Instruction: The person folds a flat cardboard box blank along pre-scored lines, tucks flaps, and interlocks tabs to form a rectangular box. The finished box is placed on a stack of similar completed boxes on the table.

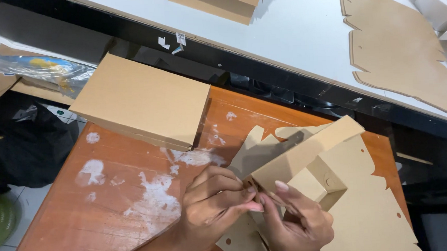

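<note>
Two bare hands meet low in the middle of the picture, at about 6 o'clock on the worn orange-brown wooden surface (110, 208) with white paint smears.

Far left, at 9 o'clock, a crinkly clear plastic bag (42, 69) lies off the edge. Next to it, at about 11 o'clock from the hands, sits a closed flat brown cardboard box (140, 99), well apart from them.

The left hand (212, 202) curls over, and its fingers (226, 184) are closed narrow, pinching the near corner of a half-folded brown cardboard box blank (306, 157). The right hand (297, 223) comes up from under, its fingers also closed narrow on the same corner, thumb on top. The two hands touch each other there.

The cardboard blank lies at 3 o'clock from the hands, partly flat on the surface, with one long wall tilted up and a small folded flap (328, 178) standing beside it.

To fold well here, I think both hands should keep the corner tight and push along the crease, not across it, so the wall stands straight. Keeping the flat part pressed down would likely stop it sliding.

Far right, at 1 o'clock, a flat unfolded brown cardboard sheet (397, 45) rests on a white table (290, 30), well apart.
</note>
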